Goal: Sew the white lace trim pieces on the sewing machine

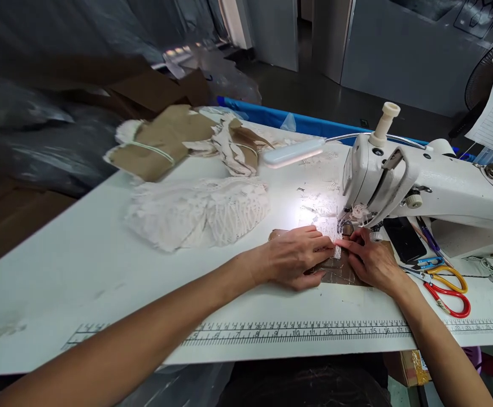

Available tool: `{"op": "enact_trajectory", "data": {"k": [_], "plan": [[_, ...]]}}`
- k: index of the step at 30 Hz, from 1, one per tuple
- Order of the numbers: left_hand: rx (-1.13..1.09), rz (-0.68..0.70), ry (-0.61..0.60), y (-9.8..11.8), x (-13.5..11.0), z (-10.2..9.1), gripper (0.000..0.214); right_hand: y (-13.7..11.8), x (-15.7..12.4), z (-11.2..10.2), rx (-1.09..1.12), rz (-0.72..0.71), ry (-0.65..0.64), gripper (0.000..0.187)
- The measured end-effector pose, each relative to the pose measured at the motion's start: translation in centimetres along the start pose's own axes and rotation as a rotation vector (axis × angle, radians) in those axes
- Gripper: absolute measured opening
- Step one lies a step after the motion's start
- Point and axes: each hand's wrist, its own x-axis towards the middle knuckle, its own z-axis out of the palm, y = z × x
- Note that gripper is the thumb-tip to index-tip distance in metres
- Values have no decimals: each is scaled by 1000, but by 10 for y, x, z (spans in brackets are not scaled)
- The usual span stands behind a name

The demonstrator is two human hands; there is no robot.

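Note:
My left hand lies flat on a brown fabric piece with a strip of white lace, fingers stretched toward the presser foot of the white sewing machine. My right hand presses the same piece from the right, fingertips pinched together against the lace edge just below the needle. The two hands meet at their fingertips. Most of the fabric is hidden under them.
A heap of white lace lies left of the hands. Bundles of brown and white pieces sit at the table's far edge. Red-handled scissors, yellow-handled scissors and a black phone lie at right. A printed ruler runs along the front edge.

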Motion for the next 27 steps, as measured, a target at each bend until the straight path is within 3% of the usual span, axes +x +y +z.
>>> {"op": "enact_trajectory", "data": {"k": [6,13,27], "plan": [[-1,-48,-43,-2,0,1,30,-4,2,0,-80,113,-89,43],[-56,-98,-36,-5,1,0,31,-1,-7,3,27,-30,59,36],[-34,-132,-41,-11,4,2,32,-11,-2,-1,-36,96,-56,44]]}}
